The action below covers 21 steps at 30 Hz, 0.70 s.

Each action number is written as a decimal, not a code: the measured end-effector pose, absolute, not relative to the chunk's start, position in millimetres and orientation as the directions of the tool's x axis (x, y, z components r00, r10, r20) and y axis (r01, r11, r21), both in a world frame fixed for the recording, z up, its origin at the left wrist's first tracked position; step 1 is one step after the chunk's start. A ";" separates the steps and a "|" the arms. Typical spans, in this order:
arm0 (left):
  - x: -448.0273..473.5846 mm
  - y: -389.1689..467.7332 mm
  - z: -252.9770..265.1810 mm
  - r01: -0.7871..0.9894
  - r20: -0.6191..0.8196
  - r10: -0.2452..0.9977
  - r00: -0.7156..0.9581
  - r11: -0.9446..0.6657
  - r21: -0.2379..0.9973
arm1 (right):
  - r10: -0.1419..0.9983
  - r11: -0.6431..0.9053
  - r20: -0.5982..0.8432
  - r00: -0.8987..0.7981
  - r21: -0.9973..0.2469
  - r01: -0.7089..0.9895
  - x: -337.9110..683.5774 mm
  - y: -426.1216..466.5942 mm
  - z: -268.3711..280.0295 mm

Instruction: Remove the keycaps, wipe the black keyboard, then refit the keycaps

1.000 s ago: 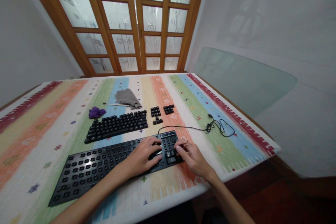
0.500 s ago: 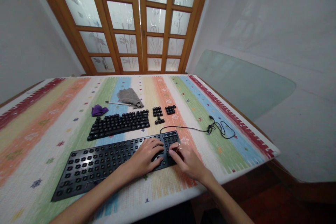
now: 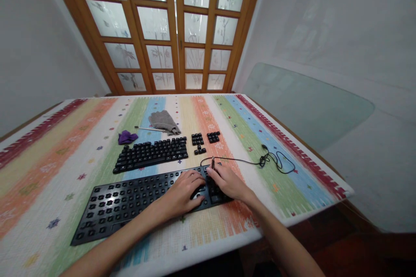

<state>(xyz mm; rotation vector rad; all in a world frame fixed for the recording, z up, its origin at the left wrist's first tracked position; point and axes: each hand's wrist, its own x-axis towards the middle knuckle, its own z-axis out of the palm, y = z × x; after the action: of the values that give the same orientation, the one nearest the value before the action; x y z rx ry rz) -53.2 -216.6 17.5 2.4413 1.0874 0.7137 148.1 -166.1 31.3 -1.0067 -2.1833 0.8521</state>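
A black keyboard base [image 3: 130, 202], its keycaps off over most of its length, lies slanted near the table's front edge. My left hand [image 3: 186, 192] rests on its right half, thumb and fingers apart; what is beneath the palm is hidden. At the number-pad end, my right hand [image 3: 225, 181] is closed on a slim dark tool [image 3: 213, 162] with a shiny tip, pointing up. Its exact kind is too small to make out. Behind the base, removed keycaps [image 3: 151, 155] are laid out in keyboard order, with smaller keycap groups [image 3: 197, 139] beside them.
Beyond the keycaps lie a purple cloth [image 3: 127, 137], a grey cloth [image 3: 165, 122] and a thin white-handled brush [image 3: 147, 128]. The keyboard's black cable [image 3: 240, 160] runs right into a loose coil. A striped cloth [image 3: 61, 169] covers the table.
My right hand has moved slightly away from me over the number pad, and the slim tool now stands up from its fingers. My left hand stays on the keyboard base.
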 end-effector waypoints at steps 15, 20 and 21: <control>-30.3 -197.9 26.7 0.091 0.117 0.872 0.476 -0.181 0.979 | 0.848 0.417 0.254 -0.466 -0.861 0.290 168.9 -175.6 51.3; -33.6 -190.7 31.5 0.268 0.156 0.885 0.439 -0.295 0.917 | 0.863 0.422 0.279 -0.421 -0.857 0.297 172.4 -175.5 49.3; -34.2 -189.2 33.2 0.316 0.187 0.874 0.449 -0.352 0.881 | 0.864 0.431 0.289 -0.412 -0.849 0.307 172.5 -175.6 49.4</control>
<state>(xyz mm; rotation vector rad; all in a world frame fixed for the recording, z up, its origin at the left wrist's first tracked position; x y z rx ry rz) -34.2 -189.2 33.2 1.8848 1.0034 0.8623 172.5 -175.6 49.4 -0.9890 -1.9308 0.9378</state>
